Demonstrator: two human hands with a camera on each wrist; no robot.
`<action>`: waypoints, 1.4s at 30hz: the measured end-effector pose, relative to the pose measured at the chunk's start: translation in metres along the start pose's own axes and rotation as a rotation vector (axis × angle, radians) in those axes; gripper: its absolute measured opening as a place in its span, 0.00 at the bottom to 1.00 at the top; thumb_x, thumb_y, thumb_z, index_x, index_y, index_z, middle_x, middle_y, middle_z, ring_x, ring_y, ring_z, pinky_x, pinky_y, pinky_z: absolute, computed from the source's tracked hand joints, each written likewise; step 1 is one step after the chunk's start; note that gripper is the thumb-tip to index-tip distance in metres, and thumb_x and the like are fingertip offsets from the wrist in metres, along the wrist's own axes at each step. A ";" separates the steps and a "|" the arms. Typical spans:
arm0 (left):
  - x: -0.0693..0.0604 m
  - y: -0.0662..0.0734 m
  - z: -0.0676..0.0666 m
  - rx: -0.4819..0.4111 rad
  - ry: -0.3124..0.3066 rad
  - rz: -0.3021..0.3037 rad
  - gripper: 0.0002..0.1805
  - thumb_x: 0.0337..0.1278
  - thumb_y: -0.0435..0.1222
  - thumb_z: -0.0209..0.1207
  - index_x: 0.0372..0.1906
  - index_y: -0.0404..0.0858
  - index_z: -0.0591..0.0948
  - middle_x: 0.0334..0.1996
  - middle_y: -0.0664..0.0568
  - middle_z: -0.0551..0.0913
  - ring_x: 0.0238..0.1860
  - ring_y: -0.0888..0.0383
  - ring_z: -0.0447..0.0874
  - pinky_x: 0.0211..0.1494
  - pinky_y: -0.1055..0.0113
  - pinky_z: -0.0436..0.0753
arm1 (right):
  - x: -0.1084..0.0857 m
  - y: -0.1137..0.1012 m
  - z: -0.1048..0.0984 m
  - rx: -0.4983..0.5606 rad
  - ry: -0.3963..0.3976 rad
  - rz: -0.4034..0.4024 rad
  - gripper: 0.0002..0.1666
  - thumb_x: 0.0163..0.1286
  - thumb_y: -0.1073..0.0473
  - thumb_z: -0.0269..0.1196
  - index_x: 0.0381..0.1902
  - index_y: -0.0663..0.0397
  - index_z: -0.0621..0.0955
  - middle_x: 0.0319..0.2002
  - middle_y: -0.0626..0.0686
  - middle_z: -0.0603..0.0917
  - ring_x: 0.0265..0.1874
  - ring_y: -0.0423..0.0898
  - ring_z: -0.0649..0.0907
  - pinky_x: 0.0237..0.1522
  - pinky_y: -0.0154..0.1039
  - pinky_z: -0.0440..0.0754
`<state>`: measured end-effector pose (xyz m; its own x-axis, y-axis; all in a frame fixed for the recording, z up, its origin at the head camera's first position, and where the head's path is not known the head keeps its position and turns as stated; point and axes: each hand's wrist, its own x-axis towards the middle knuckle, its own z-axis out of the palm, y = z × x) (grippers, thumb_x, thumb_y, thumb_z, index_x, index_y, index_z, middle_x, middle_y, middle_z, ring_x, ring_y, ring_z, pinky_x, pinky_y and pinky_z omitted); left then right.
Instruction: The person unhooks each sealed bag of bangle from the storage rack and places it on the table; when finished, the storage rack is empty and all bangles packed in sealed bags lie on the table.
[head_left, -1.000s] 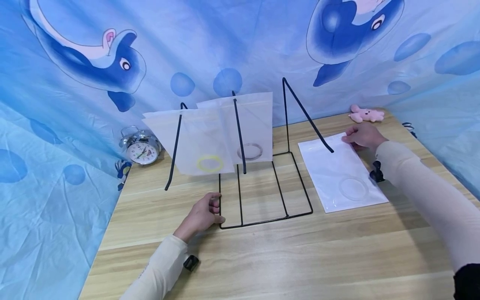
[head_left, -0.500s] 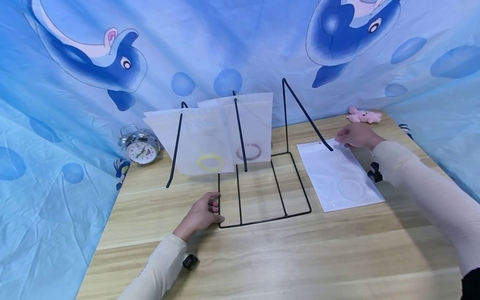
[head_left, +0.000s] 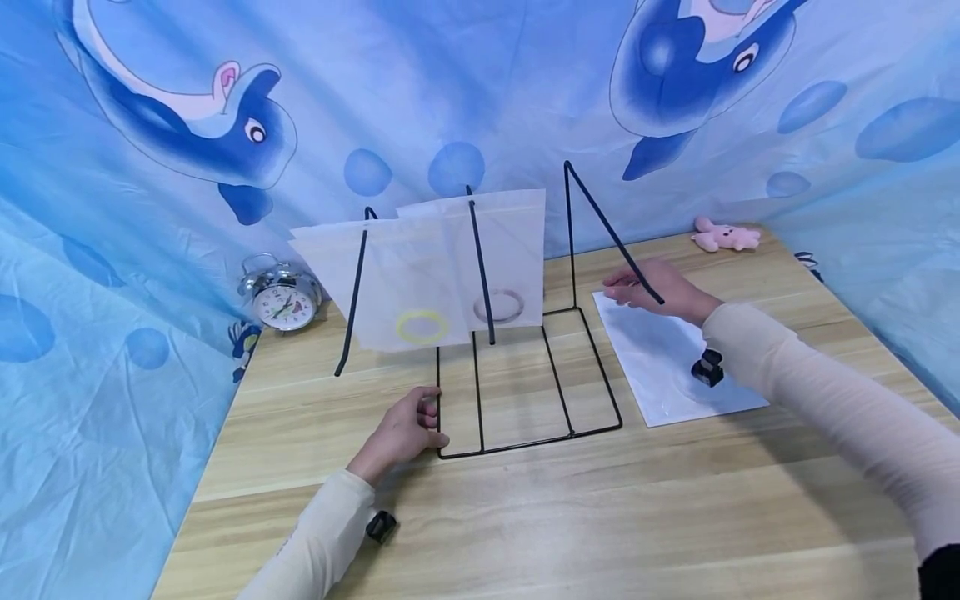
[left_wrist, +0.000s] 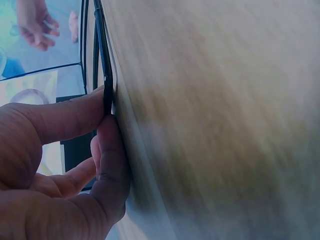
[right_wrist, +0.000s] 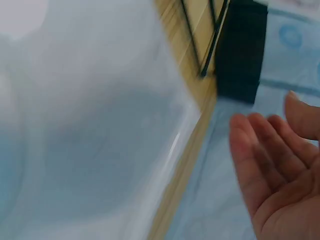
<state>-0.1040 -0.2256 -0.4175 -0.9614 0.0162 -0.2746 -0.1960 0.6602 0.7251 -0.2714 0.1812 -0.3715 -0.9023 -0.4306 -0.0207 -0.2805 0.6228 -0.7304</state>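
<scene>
A black wire rack (head_left: 525, 442) stands on the table with three raised arms. Two translucent bags hang from it: one with a yellow ring (head_left: 422, 327) on the left arm, one with a greyish ring (head_left: 498, 306) on the middle arm. My left hand (head_left: 401, 429) grips the base's front left corner, and in the left wrist view thumb and fingers pinch the black wire (left_wrist: 106, 65). Above a white bag (head_left: 660, 367) lying right of the rack is my right hand (head_left: 656, 290), behind the bare right arm; its fingers (right_wrist: 250, 150) are loosely bent with nothing between them.
A silver alarm clock (head_left: 285, 305) stands at the table's back left. At the back right lies a pink plush toy (head_left: 725, 236). Blue cloth with dolphin pictures (head_left: 420, 92) hangs behind and beside the wooden table (head_left: 570, 525).
My right hand has left the top right corner of the white bag and moved left over its top edge, toward the rack's right arm. My left hand keeps its grip.
</scene>
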 end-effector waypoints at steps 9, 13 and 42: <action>-0.001 0.000 -0.001 -0.004 -0.003 -0.010 0.41 0.42 0.21 0.73 0.67 0.33 0.72 0.39 0.48 0.75 0.40 0.53 0.74 0.43 0.59 0.76 | 0.005 -0.049 0.020 0.103 0.103 -0.169 0.31 0.79 0.45 0.54 0.71 0.54 0.72 0.67 0.56 0.76 0.65 0.54 0.74 0.63 0.53 0.71; -0.001 0.001 -0.001 -0.001 -0.006 -0.012 0.41 0.42 0.21 0.73 0.67 0.33 0.72 0.39 0.48 0.76 0.40 0.53 0.74 0.43 0.60 0.76 | 0.003 -0.076 0.022 0.178 0.122 -0.291 0.29 0.80 0.50 0.54 0.71 0.60 0.72 0.66 0.59 0.76 0.64 0.55 0.75 0.63 0.52 0.72; -0.001 0.001 0.000 0.002 0.009 -0.011 0.41 0.42 0.22 0.73 0.67 0.34 0.72 0.39 0.48 0.76 0.40 0.53 0.74 0.43 0.60 0.77 | 0.006 -0.138 0.033 0.480 0.442 -0.554 0.12 0.75 0.59 0.61 0.48 0.62 0.84 0.42 0.56 0.88 0.34 0.50 0.83 0.38 0.37 0.74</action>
<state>-0.1028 -0.2251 -0.4163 -0.9609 0.0027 -0.2767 -0.2058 0.6615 0.7212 -0.2275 0.0712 -0.2928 -0.7487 -0.2348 0.6199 -0.6397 0.0106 -0.7686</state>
